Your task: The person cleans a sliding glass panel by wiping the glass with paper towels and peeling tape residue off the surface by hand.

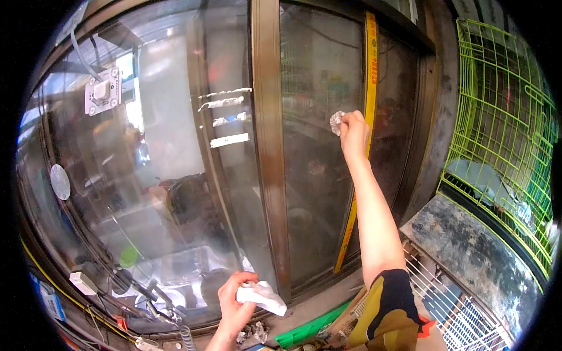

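Observation:
My right hand (355, 139) is stretched out at the sliding glass door, its fingers pinched round a crumpled wad of greyish-white paper (336, 123). The wad is at the dark glass pane (319, 175), just left of a yellow strip with red print (370, 70). Lower down, my left hand (233, 301) is closed on a folded white tissue (266, 297), which sticks out to the right of the fingers. Whether it is paper or cloth is hard to tell. Torn white strips (229, 140) stick to the left pane, beside the brown frame post (269, 146).
A green wire cage (497, 99) stands at the right on a worn dark board (468, 245). Below it is a white wire rack (468, 322). Crumpled paper (252, 333) and a green strip (313, 324) lie along the sill. Cables run at lower left.

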